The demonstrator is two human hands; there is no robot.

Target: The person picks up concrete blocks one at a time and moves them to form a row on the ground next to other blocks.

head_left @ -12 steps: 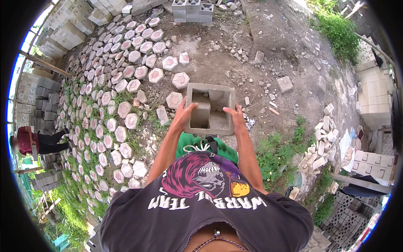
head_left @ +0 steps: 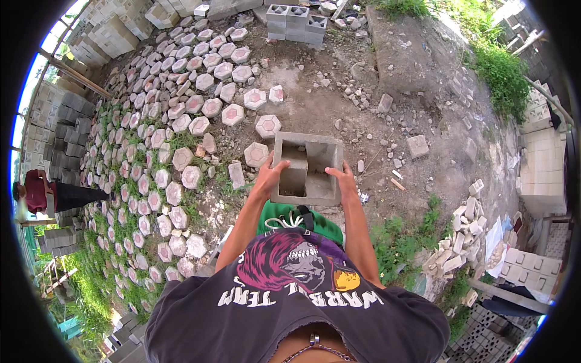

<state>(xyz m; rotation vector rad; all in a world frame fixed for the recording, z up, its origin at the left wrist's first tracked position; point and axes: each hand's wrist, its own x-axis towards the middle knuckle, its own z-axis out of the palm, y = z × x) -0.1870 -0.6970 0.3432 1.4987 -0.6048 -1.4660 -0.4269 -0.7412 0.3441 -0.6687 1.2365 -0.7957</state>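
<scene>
A grey hollow concrete block (head_left: 310,200) is held in front of my waist, its two square cavities facing up toward me. My left hand (head_left: 269,179) grips its left side, thumb hooked over the rim. On the opposite side my right hand (head_left: 344,180) clasps the block in the same way, thumb on the top edge. The fingers of both hands are mostly hidden behind the block's outer walls. Just beyond the block's left side lies a hexagonal paver (head_left: 256,155) on the ground.
Many hexagonal pavers (head_left: 181,159) cover the ground at left, with grass between them. A small stack of hollow blocks (head_left: 296,25) stands ahead. Rubble (head_left: 460,233) is piled at right, near weeds (head_left: 399,239). At far left is another person (head_left: 45,190); block stacks line the edges.
The block stays in both my hands while the surrounding ground shifts slightly in view. Stacked blocks ahead now appear farther right and lower. The other person's legs have changed position.
</scene>
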